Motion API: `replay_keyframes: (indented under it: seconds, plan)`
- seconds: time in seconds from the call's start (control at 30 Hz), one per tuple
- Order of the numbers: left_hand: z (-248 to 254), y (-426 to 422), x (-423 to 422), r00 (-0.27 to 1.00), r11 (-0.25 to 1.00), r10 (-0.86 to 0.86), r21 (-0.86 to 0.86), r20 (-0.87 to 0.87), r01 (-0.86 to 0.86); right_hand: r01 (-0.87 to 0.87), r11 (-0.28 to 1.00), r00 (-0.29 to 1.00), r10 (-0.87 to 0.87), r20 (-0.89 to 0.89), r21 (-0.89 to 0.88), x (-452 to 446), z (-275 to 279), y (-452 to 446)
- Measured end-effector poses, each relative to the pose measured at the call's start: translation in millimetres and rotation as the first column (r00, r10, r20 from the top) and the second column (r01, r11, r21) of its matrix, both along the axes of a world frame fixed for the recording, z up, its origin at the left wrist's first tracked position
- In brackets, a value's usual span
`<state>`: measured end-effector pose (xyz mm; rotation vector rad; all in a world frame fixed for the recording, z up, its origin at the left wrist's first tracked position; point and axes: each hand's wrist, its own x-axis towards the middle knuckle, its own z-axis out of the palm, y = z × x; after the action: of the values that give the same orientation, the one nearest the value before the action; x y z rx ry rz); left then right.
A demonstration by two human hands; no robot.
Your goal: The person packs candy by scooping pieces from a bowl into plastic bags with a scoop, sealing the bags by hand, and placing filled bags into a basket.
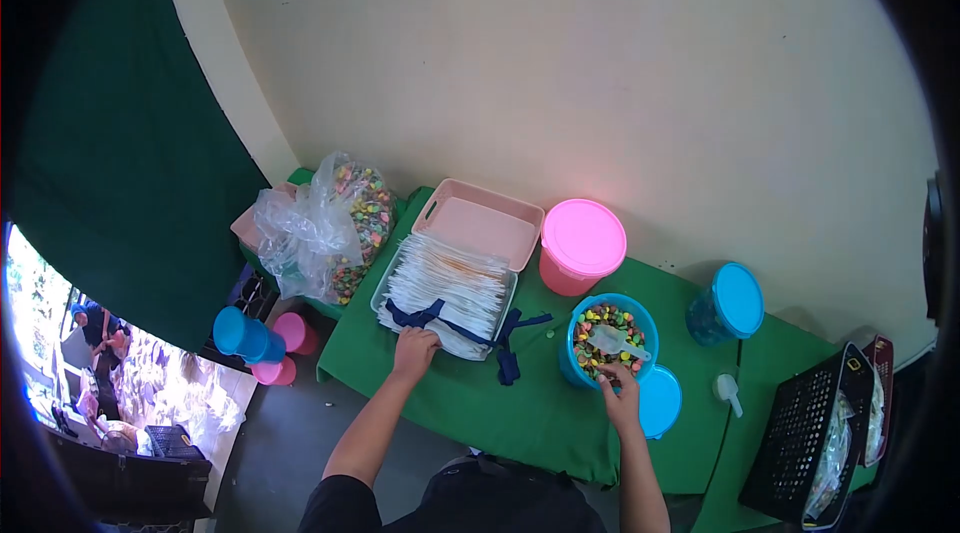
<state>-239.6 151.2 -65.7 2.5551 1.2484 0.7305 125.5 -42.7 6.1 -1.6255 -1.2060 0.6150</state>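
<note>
My left hand (417, 348) is at the front edge of a shallow tray (378, 299), with its fingers curled beside a navy cloth strip (412, 315). A tight row of white paper packets (445, 278) fills that tray, and the strip lies across them. What my left fingers grip is hidden. My right hand (620, 388) is at the near rim of a blue tub (652, 318), fingertips pinched together; anything between them is too small to name. Colourful pebble-like pieces (598, 320) fill the tub. A clear scoop (610, 338) rests on them.
A pink lidded tub (583, 238) and a pink tray (490, 213) stand behind. A blue lid (660, 403), a white scoop (728, 391) and a blue lidded tub (735, 303) are to the right. A black basket (805, 433) is far right; a bag of pieces (340, 223) is left.
</note>
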Motion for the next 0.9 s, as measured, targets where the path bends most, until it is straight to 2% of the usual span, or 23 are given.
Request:
replay_keyframes:
  seconds: [0.2, 0.27, 0.37, 0.4, 0.43, 0.47, 0.5, 0.53, 0.57, 0.63, 0.67, 0.73, 0.87, 0.9]
  plan:
    - [13, 0, -7, 0.998, 1.0, -0.022, 0.007, 0.062, 0.022, 0.024, 1.0, 1.0, -0.024, -0.004, -0.011, -7, 10, 3]
    - [21, -3, -9, 0.995, 1.0, -0.017, -0.001, 0.096, 0.017, 0.004, 1.0, 0.997, -0.005, 0.075, 0.004, -17, 21, 8]
    - [66, -13, -8, 0.983, 0.998, 0.039, -0.048, 0.18, -0.031, -0.031, 0.994, 0.999, 0.026, 0.046, 0.1, -33, 21, 20]
    - [83, -18, -5, 0.922, 0.976, 0.164, -0.196, 0.352, -0.099, -0.03, 0.994, 0.999, 0.026, 0.046, 0.103, -41, 22, 23]
    - [91, -20, -2, 0.818, 0.927, 0.302, -0.349, 0.489, -0.134, -0.086, 0.994, 0.995, 0.089, -0.038, 0.064, -51, 25, 26]
    - [89, -20, 0, 0.819, 0.929, 0.3, -0.345, 0.49, -0.134, -0.145, 0.989, 0.981, 0.148, -0.125, 0.03, -62, 26, 30]
    - [85, -22, 1, 0.621, 0.86, 0.416, -0.51, 0.664, -0.029, -0.188, 0.982, 0.954, 0.189, -0.231, 0.024, -75, 16, 35]
    - [82, -24, 3, 0.378, 0.774, 0.543, -0.622, 0.75, 0.122, -0.232, 0.972, 0.915, 0.226, -0.335, 0.024, -90, 1, 40]
    - [84, -30, 8, 0.378, 0.776, 0.541, -0.619, 0.752, 0.121, -0.233, 0.972, 0.914, 0.229, -0.335, 0.028, -107, -5, 41]
    - [90, -43, 24, 0.197, 0.639, 0.712, -0.738, 0.674, 0.218, -0.333, 0.941, 0.689, 0.198, -0.697, -0.062, -133, -15, 46]
    - [85, -49, 29, 0.195, 0.643, 0.709, -0.735, 0.678, 0.216, -0.336, 0.94, 0.689, 0.203, -0.696, -0.058, -135, -20, 47]
    - [68, -62, 36, 0.084, 0.516, 0.815, -0.785, 0.573, 0.343, -0.49, 0.857, 0.523, 0.141, -0.841, -0.161, -137, -26, 51]
    - [45, -86, 41, 0.032, 0.517, 0.813, -0.747, 0.581, 0.419, -0.439, 0.872, 0.584, 0.093, -0.806, -0.218, -128, -16, 51]
    - [41, -90, 42, 0.027, 0.501, 0.823, -0.748, 0.567, 0.435, -0.385, 0.893, 0.501, -0.011, -0.865, -0.234, -127, -7, 50]
